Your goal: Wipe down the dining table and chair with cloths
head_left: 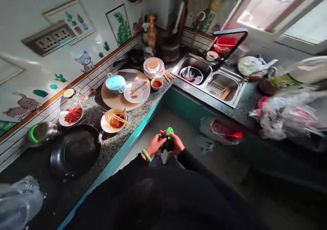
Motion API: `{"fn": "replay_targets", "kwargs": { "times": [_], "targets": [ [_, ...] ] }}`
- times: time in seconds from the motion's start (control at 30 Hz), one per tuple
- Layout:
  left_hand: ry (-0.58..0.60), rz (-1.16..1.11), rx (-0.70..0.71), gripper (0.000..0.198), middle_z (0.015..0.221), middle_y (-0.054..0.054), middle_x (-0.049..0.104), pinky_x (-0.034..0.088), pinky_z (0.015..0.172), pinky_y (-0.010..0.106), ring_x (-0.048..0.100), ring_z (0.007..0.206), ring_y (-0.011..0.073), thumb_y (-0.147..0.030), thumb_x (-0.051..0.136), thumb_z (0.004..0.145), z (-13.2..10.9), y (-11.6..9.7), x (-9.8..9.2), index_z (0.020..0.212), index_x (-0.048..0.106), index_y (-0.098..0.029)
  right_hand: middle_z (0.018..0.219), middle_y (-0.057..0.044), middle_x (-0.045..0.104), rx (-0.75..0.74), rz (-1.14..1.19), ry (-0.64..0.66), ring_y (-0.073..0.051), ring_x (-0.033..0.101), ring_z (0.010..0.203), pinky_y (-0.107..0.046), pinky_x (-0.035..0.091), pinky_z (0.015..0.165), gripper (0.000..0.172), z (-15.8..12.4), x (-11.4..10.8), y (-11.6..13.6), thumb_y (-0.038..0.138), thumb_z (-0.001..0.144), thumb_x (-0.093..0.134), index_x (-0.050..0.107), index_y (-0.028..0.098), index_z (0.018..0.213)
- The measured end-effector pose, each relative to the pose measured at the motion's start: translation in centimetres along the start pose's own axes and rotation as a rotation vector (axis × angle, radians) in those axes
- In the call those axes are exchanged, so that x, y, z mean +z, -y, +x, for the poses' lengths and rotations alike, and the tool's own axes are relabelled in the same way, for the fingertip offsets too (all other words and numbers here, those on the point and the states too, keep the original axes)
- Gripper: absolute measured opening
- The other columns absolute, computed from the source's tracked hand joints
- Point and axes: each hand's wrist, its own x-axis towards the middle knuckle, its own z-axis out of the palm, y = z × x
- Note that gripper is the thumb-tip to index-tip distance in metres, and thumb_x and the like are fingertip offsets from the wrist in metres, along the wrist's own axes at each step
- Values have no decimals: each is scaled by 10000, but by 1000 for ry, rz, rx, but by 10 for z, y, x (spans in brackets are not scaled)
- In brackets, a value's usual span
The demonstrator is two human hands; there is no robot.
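In front of my body, over the floor, my left hand and my right hand are closed together around a small bright green and black bundle. It looks soft and folded, but its exact kind is unclear. A pale green bangle circles my left wrist. Closest to my hands on the counter is a bowl of brown-red sauce with chopsticks laid across it.
The counter bends into a corner, with a frying pan and a bowl of red chillies at left. A round board holds a turquoise container and a plate. A double sink and plastic bags lie right.
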Motion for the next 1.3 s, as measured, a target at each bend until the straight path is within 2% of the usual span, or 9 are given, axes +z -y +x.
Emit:
{"fn": "replay_targets", "kwargs": {
  "times": [0.13,0.27,0.4,0.53,0.73,0.9,1.03,1.17,1.3],
  "targets": [
    [253,205,-90,747,1270,159,724,590,769,320,733,1010,259,-631,943,733,-8,11,59,1253,675,-167,1153,-57,778,-282,83,-101,-259,708,1203,-405,551,1135,340,-68,-45,0,378,757,733,741,225,1060],
    [572,424,-140,739,1140,126,750,534,665,259,703,879,204,-636,970,686,-35,44,136,1188,729,-150,1372,-71,734,-619,138,-355,-295,641,1312,-398,512,1160,391,-160,-106,-24,459,745,769,789,215,1050],
    [779,617,-149,710,961,62,732,467,592,231,632,764,154,-641,994,622,-82,104,223,1070,758,-144,1434,-92,706,-831,202,-611,-322,615,1334,-401,513,1145,460,-265,-171,-78,525,733,836,801,210,1067],
    [946,666,-108,674,915,42,744,524,729,257,648,817,167,-607,1019,582,-145,189,305,1006,772,-144,1358,-72,733,-939,398,-758,-298,645,1310,-399,520,1151,562,-364,-230,-150,500,712,908,764,237,1187],
    [1114,860,-98,589,792,13,711,523,713,280,652,780,191,-549,1020,574,-245,321,398,942,759,-170,1063,-65,798,-1020,762,-861,-314,729,1190,-438,590,1070,535,-490,-307,-260,503,643,981,750,221,1033],
    [1237,970,-102,546,700,-7,672,456,596,241,584,657,138,-552,1013,525,-302,396,469,803,732,-175,1029,-70,814,-1101,1089,-835,-295,785,1096,-462,633,1013,461,-573,-360,-322,442,750,955,737,199,1077],
    [1267,1114,-81,548,678,-15,664,321,483,213,510,575,105,-542,1010,536,-328,435,527,873,779,-177,1046,-89,821,-1161,1208,-746,-294,803,1073,-463,657,974,418,-623,-403,-345,424,819,911,734,185,1113],
    [1278,1136,-80,647,811,30,735,473,605,230,636,690,137,-574,1032,490,-339,479,599,927,780,-169,1077,-111,825,-1233,1338,-765,-303,795,1128,-477,657,1005,392,-688,-457,-372,389,830,900,739,175,1117],
    [1249,1235,-38,695,753,34,692,510,662,248,649,702,142,-677,1005,446,-353,535,688,819,727,-161,1177,-106,816,-1381,1513,-954,-314,756,1244,-525,644,1062,380,-773,-502,-425,384,850,862,747,204,1164]
  ]
}}
